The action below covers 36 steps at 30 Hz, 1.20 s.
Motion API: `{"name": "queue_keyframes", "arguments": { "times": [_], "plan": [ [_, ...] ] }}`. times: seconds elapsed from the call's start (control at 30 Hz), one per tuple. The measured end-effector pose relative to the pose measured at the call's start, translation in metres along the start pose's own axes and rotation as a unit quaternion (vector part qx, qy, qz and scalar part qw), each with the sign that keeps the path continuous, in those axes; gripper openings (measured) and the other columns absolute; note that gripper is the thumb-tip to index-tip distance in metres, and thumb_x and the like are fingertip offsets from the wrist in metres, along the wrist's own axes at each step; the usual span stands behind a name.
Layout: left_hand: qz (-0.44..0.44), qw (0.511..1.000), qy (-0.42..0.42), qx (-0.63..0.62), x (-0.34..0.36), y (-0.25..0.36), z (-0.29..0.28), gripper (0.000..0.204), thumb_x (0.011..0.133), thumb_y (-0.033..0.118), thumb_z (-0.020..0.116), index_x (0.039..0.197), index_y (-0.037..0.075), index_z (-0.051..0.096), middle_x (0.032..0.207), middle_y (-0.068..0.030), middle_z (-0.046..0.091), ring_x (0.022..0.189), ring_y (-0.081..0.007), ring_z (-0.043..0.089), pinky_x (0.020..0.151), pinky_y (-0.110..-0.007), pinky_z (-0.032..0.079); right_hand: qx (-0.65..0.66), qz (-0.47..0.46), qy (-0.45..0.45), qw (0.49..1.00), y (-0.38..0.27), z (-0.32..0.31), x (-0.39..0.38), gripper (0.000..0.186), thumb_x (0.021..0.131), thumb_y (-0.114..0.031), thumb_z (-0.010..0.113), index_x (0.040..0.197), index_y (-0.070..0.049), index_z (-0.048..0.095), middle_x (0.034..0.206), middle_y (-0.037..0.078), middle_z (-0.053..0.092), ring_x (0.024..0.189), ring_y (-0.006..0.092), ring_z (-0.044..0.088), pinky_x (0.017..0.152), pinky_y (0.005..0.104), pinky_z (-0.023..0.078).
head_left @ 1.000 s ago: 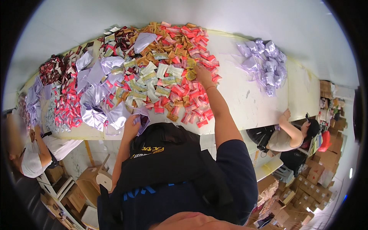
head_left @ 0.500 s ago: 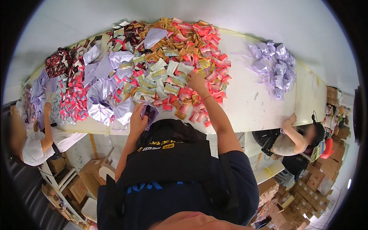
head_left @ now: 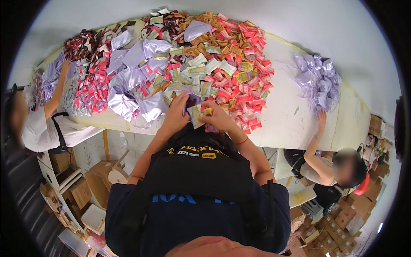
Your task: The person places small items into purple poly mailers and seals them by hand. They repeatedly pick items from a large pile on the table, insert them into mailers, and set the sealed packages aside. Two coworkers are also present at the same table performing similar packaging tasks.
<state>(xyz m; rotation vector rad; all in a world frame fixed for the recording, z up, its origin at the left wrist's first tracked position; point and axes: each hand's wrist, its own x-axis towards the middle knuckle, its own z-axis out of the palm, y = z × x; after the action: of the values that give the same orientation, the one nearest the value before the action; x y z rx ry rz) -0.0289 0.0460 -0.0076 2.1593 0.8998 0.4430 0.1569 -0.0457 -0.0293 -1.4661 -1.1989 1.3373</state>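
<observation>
My left hand (head_left: 174, 115) is closed on the edge of a lavender satin pouch (head_left: 194, 100), mostly hidden behind the fingers. Close beside it, my right hand (head_left: 221, 120) pinches a pale green-and-white packet (head_left: 195, 116) at the pouch's mouth, with a bit of yellow wrapper showing between the fingers. Both hands are over the near edge of the pile. Just beyond them lie loose white packets (head_left: 212, 66), red packets (head_left: 250, 100) and brown-gold packets (head_left: 208, 19). Left of my left hand, flat lavender pouches (head_left: 128, 81) rest in a heap.
Filled lavender pouches (head_left: 319, 79) are bunched on the white table (head_left: 280, 115) at the right, where a co-worker's hand (head_left: 322, 122) reaches in. Another co-worker's arm (head_left: 60, 88) reaches over the far left. Cardboard boxes (head_left: 102, 177) stand below the table.
My right hand has come back from the pile to the pouch with packets in it. My left hand has risen slightly with the pouch. The right co-worker's hand has reached to the filled pouches.
</observation>
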Motion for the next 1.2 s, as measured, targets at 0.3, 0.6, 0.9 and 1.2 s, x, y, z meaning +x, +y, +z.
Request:
{"name": "queue_keyframes", "arguments": {
  "times": [0.3,0.6,0.9,1.2],
  "plan": [
    [0.004,0.996,-0.084,0.021,-0.028,0.038,0.009,0.065,0.067,-0.007,0.054,0.13,-0.002,0.038,0.145,-0.0083,0.031,0.104,-0.0335,0.055,0.074,-0.04,0.05,0.429,0.203,0.142,0.869,-0.001,0.032,-0.004,0.056,0.081,0.001,0.056,0.134,0.0,0.038,0.105,0.011,0.06,0.086,0.0176,0.062,0.07,0.0294,0.052],
    [-0.022,1.0,-0.006,-0.021,-0.025,0.02,0.031,0.068,0.067,-0.006,0.052,0.132,0.0,0.036,0.145,-0.0112,0.03,0.111,-0.0358,0.051,0.082,-0.039,0.048,0.619,0.109,0.167,0.759,-0.015,0.037,0.013,0.057,0.085,-0.006,0.046,0.14,-0.008,0.029,0.119,0.014,0.053,0.105,0.0247,0.055,0.089,0.0369,0.047],
    [-0.024,0.993,-0.042,-0.107,-0.019,0.038,0.034,0.066,0.068,-0.006,0.051,0.132,0.0,0.037,0.141,-0.0168,0.035,0.127,-0.0329,0.037,0.099,-0.036,0.039,0.216,-0.033,0.331,0.918,0.024,0.06,0.032,0.036,0.087,0.005,0.042,0.121,0.004,0.051,0.119,0.011,0.056,0.11,0.0185,0.052,0.096,0.0287,0.039],
    [-0.067,0.985,0.022,-0.157,-0.019,-0.023,0.055,0.065,0.066,-0.005,0.05,0.131,-0.002,0.041,0.142,-0.0165,0.035,0.13,-0.0296,0.037,0.104,-0.034,0.033,0.354,0.048,0.058,0.932,0.029,0.039,0.016,0.027,0.079,-0.003,0.045,0.099,0.003,0.062,0.094,0.013,0.064,0.087,0.0212,0.059,0.08,0.0336,0.046]
  ]
}}
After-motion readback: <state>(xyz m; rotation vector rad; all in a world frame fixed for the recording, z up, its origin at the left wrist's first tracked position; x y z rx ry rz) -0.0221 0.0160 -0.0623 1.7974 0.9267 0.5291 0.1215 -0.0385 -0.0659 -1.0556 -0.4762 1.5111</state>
